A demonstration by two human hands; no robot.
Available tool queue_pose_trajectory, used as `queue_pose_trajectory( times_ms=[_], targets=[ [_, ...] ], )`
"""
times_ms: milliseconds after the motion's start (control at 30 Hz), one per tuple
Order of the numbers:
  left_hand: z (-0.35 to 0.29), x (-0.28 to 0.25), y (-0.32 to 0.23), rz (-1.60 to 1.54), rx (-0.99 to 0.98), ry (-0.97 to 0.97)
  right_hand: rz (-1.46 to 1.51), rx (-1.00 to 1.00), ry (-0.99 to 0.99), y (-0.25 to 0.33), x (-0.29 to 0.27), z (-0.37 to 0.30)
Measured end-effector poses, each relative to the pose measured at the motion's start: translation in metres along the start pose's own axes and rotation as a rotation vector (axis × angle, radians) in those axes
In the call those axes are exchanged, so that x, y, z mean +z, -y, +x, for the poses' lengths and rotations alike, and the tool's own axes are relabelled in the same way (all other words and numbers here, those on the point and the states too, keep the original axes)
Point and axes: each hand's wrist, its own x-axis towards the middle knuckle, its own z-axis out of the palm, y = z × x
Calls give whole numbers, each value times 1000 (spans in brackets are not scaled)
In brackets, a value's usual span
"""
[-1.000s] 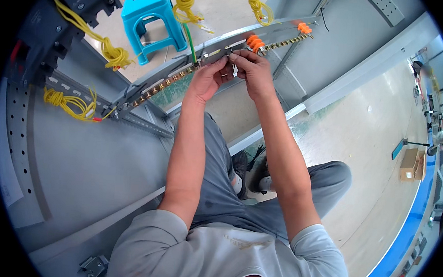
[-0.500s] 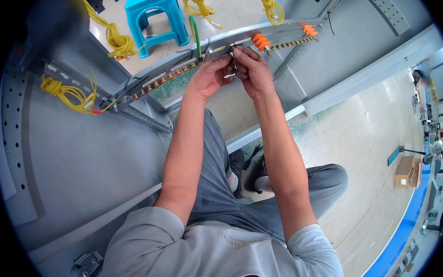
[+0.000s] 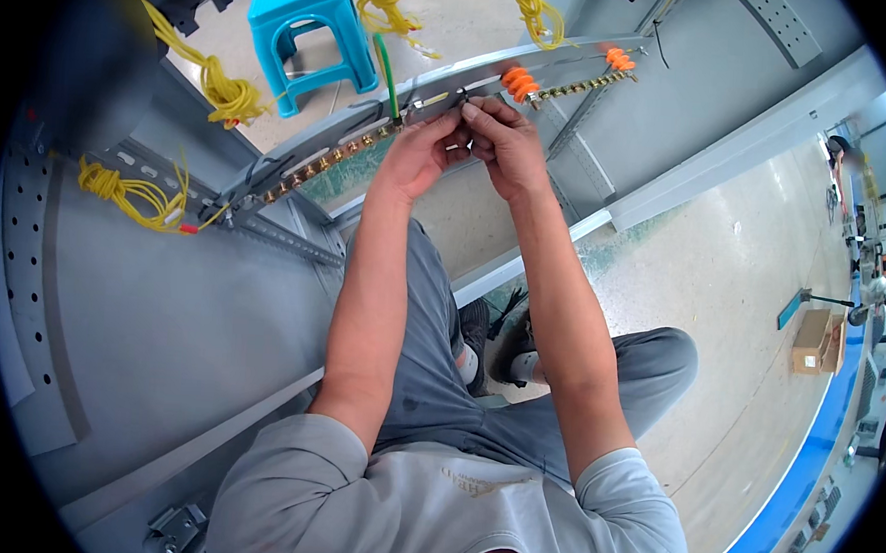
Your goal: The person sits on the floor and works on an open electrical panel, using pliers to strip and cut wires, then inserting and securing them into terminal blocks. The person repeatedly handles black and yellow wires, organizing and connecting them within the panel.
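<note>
My left hand (image 3: 421,157) and my right hand (image 3: 511,148) meet at the middle of a grey slotted metal rail (image 3: 566,65). Their fingertips are pinched together around a thin black cable tie (image 3: 462,95), mostly hidden by the fingers. Left of my hands, a brass terminal bar (image 3: 341,153) with a row of screws runs along the rail. A second brass bar (image 3: 585,85) lies to the right, beside an orange ribbed insulator (image 3: 520,83) and a smaller orange insulator (image 3: 619,59). A green wire (image 3: 386,76) rises from the rail close to my left fingers.
Coiled yellow wires (image 3: 230,97) hang around the metal frame, with another yellow coil (image 3: 132,188) at the left. A blue plastic stool (image 3: 301,14) stands beyond the rail. Black cable ties (image 3: 506,308) lie by my feet. A cardboard box (image 3: 812,341) sits on the floor at right.
My right hand's fingers have shifted slightly down and left, still pinched against the left. The yellow coils and green wire sit slightly further left in view.
</note>
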Motion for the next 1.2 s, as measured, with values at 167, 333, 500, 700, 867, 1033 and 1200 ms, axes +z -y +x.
queue_pose_trajectory(
  times_ms=[167,333,500,700,867,1033,1200],
  targets=[
    [-11,12,-1,297,88,-47,-116,-63,-47,2,-2,-3],
    [-12,16,4,403,87,-140,-257,-101,-60,10,0,-13],
    [-18,22,12,361,134,-221,-513,-233,-77,9,-2,-19],
    [-16,25,12,433,127,-308,-769,-390,-103,7,-5,-13],
    [-10,24,20,741,191,-433,-563,-410,-165,-20,-1,0],
    [-1,5,21,836,241,-501,-428,-358,-132,-37,2,5],
    [-5,7,25,672,157,-367,-578,-427,-47,-26,-12,10]
  ],
)
